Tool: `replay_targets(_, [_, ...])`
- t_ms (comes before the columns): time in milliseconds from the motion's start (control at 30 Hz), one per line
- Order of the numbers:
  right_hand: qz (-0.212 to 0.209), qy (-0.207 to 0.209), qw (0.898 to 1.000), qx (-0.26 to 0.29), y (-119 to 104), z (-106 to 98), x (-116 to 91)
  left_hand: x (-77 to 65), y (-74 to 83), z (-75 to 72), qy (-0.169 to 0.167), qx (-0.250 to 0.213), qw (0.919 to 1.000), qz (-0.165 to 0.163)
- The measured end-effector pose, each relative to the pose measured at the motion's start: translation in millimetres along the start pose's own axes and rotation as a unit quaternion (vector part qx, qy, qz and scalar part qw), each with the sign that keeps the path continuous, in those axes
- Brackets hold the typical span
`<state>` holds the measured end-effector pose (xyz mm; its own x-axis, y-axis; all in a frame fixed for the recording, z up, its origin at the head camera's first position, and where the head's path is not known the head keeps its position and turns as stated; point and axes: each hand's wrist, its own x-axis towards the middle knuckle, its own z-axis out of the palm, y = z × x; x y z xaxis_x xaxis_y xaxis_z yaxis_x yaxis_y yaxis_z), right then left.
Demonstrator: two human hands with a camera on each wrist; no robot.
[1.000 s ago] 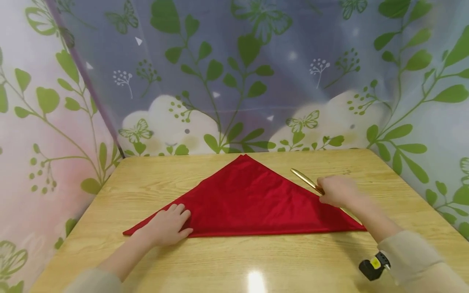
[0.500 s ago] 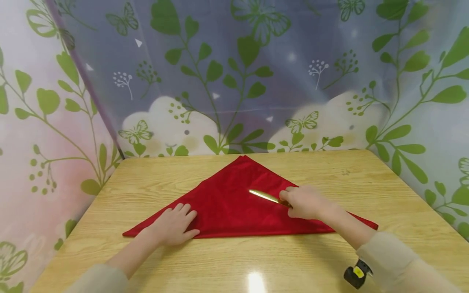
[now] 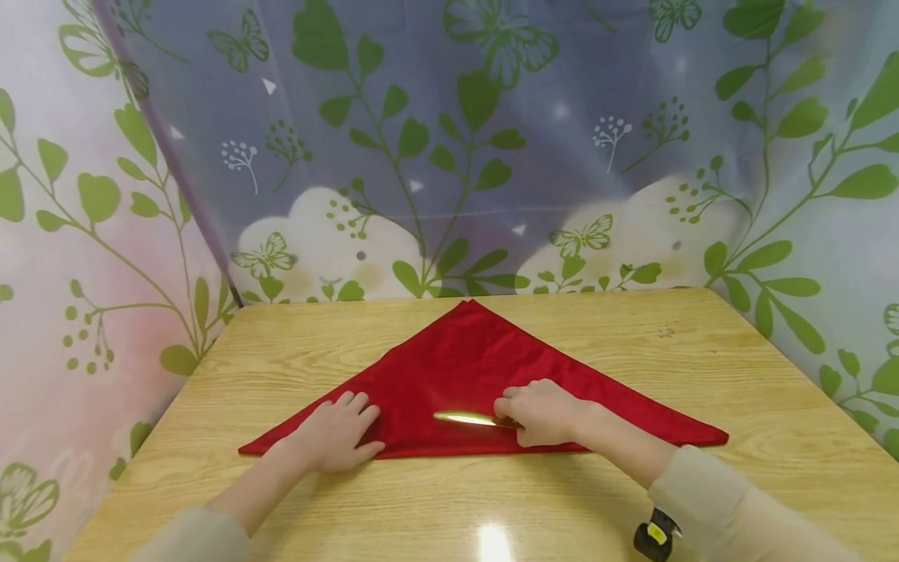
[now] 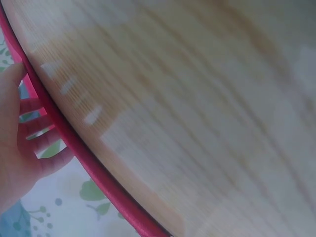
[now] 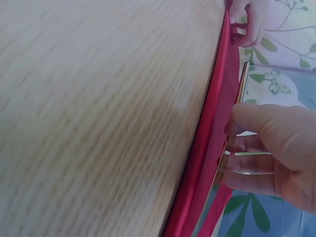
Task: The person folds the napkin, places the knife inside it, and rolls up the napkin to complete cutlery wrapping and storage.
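A red satin-like cloth [image 3: 456, 351], folded into a triangle, lies with its long edge toward the person. My left hand [image 3: 333, 433] rests flat on its left part, fingers spread, thumb near the front edge. My right hand [image 3: 544, 414] grips a long, thin, shiny gold strip [image 3: 465, 418] over the cloth's front middle. Its rounded end points left; the rest is hidden by the hand. In the right wrist view, thumb and fingers pinch the gold strip [image 5: 243, 84], which runs on past them. The left wrist view shows the left hand [image 4: 19, 143] at the cloth's edge.
The cloth lies on a light wood-grain table [image 3: 435, 499]. Patterned fabric walls [image 3: 562, 156] with leaves and butterflies stand behind and at both sides. A small black device with a yellow patch [image 3: 653, 535] hangs at the right sleeve.
My right hand has carried the gold strip from the cloth's right edge leftward and toward the person, turning it more level. My left hand has shifted slightly right, still on the cloth.
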<state>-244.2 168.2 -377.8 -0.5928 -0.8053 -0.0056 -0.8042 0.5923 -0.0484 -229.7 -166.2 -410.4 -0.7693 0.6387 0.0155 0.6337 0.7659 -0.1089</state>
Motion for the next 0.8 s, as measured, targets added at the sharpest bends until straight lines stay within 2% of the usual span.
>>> replay_targets(800, [-0.016,-0.033,0.999,-0.027,-19.0,7.2,14.8,-1.3,0.7,-0.2,0.006,-0.007,0.9999,-0.006])
